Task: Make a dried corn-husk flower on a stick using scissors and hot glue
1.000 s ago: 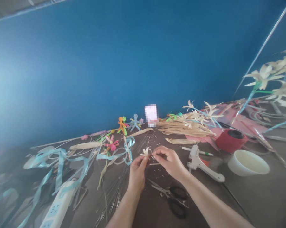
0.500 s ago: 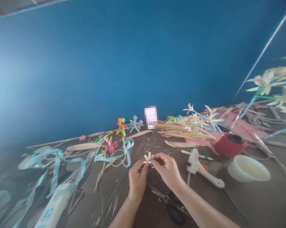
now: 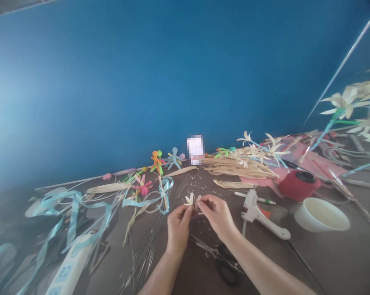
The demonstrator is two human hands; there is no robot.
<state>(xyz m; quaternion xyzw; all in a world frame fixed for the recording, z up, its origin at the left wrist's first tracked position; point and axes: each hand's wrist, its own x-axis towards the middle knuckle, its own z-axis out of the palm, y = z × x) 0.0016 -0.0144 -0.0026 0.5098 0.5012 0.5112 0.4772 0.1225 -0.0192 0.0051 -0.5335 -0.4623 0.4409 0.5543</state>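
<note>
Near the middle of the table, my left hand [image 3: 178,229] pinches a small cream flower [image 3: 189,199] with pointed petals between thumb and fingertips. Just to its right, my right hand [image 3: 216,213] has its thumb and forefinger pressed together on a small pale petal [image 3: 197,200]. The two sets of fingertips are a short way apart. Beneath my hands lie scissors [image 3: 224,268] with black handles. A white glue gun [image 3: 261,217] rests to the right of my right hand.
A white bowl [image 3: 322,215] and a red roll [image 3: 299,186] stand at the right. Dried husks [image 3: 240,168] lie behind. Blue ribbon [image 3: 76,205], thin wires [image 3: 142,256] and a power strip [image 3: 69,266] are at the left. Husk flowers [image 3: 346,100] rise at far right.
My right hand has drawn slightly away from the flower, with a petal in its fingertips. The flower in my left hand has tilted a little to the left.
</note>
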